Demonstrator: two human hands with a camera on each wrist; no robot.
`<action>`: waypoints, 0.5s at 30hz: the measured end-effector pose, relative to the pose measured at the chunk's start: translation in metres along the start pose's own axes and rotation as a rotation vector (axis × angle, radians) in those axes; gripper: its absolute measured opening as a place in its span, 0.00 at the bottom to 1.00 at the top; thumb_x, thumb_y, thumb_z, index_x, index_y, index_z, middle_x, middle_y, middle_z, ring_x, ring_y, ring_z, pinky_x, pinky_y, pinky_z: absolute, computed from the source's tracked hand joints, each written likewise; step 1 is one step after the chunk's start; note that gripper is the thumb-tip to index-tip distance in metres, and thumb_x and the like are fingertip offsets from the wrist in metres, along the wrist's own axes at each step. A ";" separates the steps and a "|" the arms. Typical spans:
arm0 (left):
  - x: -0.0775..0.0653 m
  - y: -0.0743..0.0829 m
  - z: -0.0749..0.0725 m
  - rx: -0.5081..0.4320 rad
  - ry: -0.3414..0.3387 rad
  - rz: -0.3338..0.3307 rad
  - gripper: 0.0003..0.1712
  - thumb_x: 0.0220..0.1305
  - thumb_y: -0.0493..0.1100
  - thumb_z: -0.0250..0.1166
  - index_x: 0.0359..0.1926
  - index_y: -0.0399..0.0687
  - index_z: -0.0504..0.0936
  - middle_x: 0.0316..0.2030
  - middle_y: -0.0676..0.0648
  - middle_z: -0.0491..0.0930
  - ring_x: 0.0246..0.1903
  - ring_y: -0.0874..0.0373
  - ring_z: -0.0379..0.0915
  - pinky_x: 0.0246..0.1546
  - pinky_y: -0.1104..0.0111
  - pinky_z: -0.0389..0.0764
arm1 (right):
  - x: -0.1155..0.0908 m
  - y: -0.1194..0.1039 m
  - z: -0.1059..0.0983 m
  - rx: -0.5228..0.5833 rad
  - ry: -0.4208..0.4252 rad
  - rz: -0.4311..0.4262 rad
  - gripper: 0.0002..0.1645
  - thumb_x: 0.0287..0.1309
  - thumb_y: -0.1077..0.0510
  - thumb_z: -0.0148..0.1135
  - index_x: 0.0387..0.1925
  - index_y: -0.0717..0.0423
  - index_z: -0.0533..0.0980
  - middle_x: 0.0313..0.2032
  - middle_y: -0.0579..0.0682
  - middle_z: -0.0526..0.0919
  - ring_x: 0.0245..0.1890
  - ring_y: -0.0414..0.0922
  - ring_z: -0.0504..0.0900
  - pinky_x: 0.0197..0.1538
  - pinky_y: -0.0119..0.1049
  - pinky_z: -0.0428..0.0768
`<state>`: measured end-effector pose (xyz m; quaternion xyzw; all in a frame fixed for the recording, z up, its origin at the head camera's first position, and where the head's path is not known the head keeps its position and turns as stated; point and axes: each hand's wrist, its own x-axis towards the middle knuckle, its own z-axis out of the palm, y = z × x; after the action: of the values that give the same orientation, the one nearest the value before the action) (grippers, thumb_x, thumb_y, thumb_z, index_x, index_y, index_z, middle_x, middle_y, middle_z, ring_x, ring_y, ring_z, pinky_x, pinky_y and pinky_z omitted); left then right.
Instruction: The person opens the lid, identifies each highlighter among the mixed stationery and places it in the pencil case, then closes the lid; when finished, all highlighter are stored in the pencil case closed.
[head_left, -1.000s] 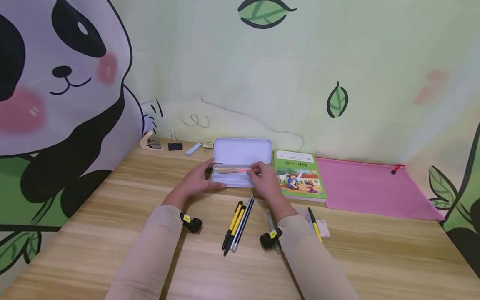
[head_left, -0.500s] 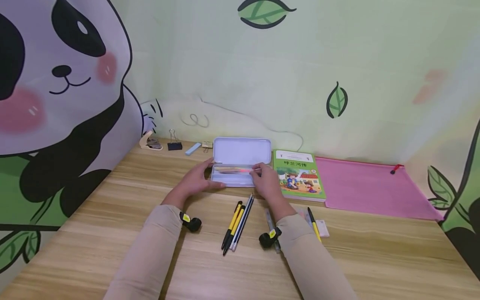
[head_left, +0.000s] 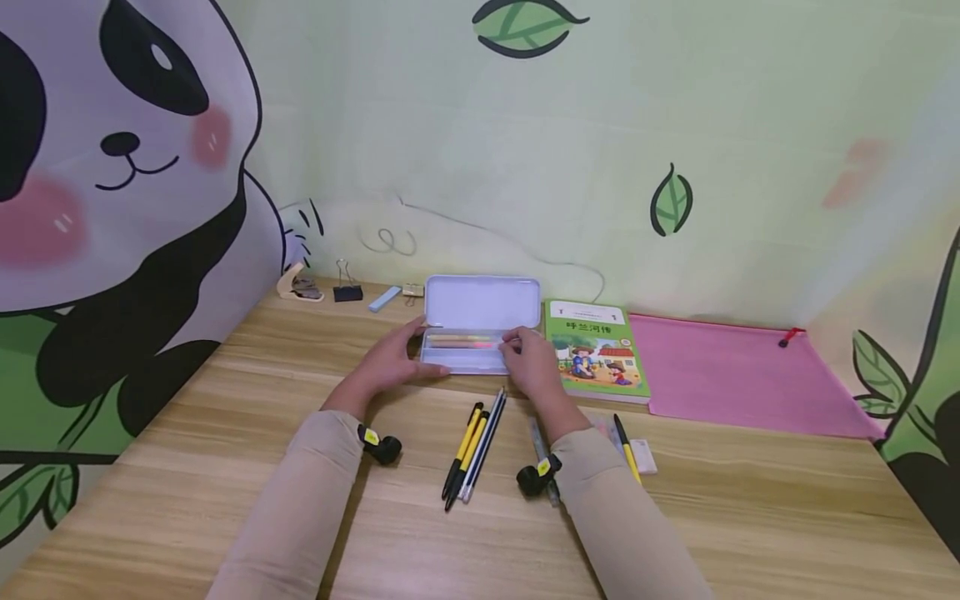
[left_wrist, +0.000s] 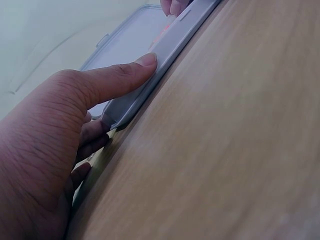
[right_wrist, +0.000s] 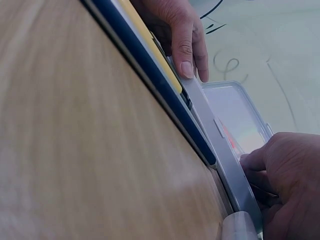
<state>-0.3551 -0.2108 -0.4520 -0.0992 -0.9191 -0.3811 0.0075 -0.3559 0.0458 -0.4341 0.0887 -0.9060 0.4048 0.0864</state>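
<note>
A pale lilac pencil case stands with its lid up near the back of the table. My left hand grips its left end, thumb along the front wall and fingers round the side, as the left wrist view shows. Inside the case's back part lie slim pens, one with a pink part. My right hand is at the case's right end, its thumb and fingers pinching the clear end of the pink-marked pen. The right hand partly hides that end.
Nearer me lie yellow-and-black pens and dark blue pencils. Another yellow pen and a white eraser lie right. A green book and pink pouch stretch rightward. A stapler and binder clip stand back left.
The pens in the case have settled lower and lie more evenly along its back part. My right hand has shifted slightly; the left keeps its hold on the pencil case.
</note>
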 end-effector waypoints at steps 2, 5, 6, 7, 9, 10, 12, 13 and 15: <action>0.000 0.000 0.000 0.000 0.001 -0.002 0.69 0.42 0.70 0.78 0.80 0.60 0.51 0.74 0.46 0.61 0.73 0.44 0.54 0.73 0.46 0.54 | 0.000 0.000 0.000 0.005 -0.004 0.004 0.11 0.67 0.57 0.62 0.47 0.57 0.81 0.46 0.56 0.87 0.49 0.51 0.85 0.54 0.44 0.82; -0.001 0.001 0.000 -0.004 0.000 -0.006 0.69 0.41 0.70 0.78 0.80 0.60 0.51 0.74 0.45 0.61 0.73 0.44 0.53 0.73 0.46 0.54 | 0.000 -0.001 0.000 0.016 -0.010 0.015 0.11 0.68 0.57 0.62 0.48 0.57 0.81 0.47 0.56 0.87 0.49 0.51 0.85 0.54 0.43 0.82; -0.001 0.001 0.000 -0.006 -0.001 -0.007 0.70 0.41 0.70 0.78 0.80 0.59 0.51 0.75 0.45 0.60 0.74 0.44 0.53 0.73 0.46 0.54 | -0.001 -0.001 0.000 0.021 -0.013 0.017 0.11 0.68 0.57 0.62 0.48 0.57 0.81 0.47 0.56 0.87 0.49 0.51 0.85 0.54 0.43 0.82; -0.002 0.001 0.000 -0.005 -0.002 -0.010 0.70 0.41 0.70 0.78 0.80 0.59 0.51 0.75 0.45 0.60 0.74 0.44 0.53 0.73 0.45 0.53 | -0.001 -0.002 0.000 0.026 -0.015 0.017 0.12 0.67 0.57 0.62 0.48 0.57 0.80 0.47 0.56 0.87 0.49 0.51 0.85 0.54 0.43 0.82; -0.002 0.001 0.000 -0.002 -0.004 -0.014 0.70 0.41 0.70 0.78 0.80 0.58 0.50 0.75 0.44 0.59 0.74 0.43 0.52 0.73 0.45 0.53 | -0.002 -0.002 -0.001 0.037 -0.019 0.013 0.13 0.67 0.57 0.62 0.50 0.58 0.80 0.47 0.56 0.87 0.49 0.51 0.85 0.54 0.44 0.82; -0.002 0.001 0.000 0.000 -0.005 -0.016 0.70 0.42 0.70 0.78 0.80 0.57 0.50 0.75 0.44 0.59 0.74 0.43 0.52 0.73 0.45 0.53 | -0.002 -0.002 -0.001 0.044 -0.024 0.010 0.14 0.67 0.57 0.62 0.50 0.58 0.80 0.47 0.56 0.87 0.49 0.51 0.85 0.54 0.44 0.82; -0.002 0.001 0.000 0.004 -0.004 -0.017 0.70 0.42 0.70 0.78 0.80 0.57 0.50 0.76 0.44 0.58 0.74 0.43 0.51 0.73 0.46 0.53 | -0.002 -0.003 -0.001 0.052 -0.034 0.003 0.15 0.67 0.56 0.62 0.52 0.58 0.80 0.48 0.56 0.87 0.50 0.51 0.85 0.54 0.45 0.82; -0.001 0.001 0.000 0.006 -0.002 -0.017 0.70 0.42 0.70 0.77 0.80 0.57 0.50 0.76 0.44 0.58 0.74 0.43 0.51 0.73 0.46 0.53 | -0.002 -0.003 -0.001 0.051 -0.039 -0.002 0.15 0.68 0.56 0.62 0.52 0.58 0.79 0.48 0.56 0.87 0.50 0.51 0.85 0.55 0.45 0.82; -0.001 0.001 0.000 0.007 -0.002 -0.012 0.70 0.42 0.70 0.77 0.80 0.56 0.50 0.76 0.43 0.58 0.74 0.42 0.51 0.73 0.45 0.53 | -0.001 -0.003 -0.001 0.042 -0.047 -0.009 0.16 0.68 0.55 0.62 0.53 0.57 0.79 0.48 0.55 0.87 0.51 0.51 0.85 0.56 0.45 0.81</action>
<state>-0.3537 -0.2103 -0.4511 -0.0942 -0.9210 -0.3780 0.0045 -0.3538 0.0444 -0.4315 0.1041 -0.8987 0.4211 0.0649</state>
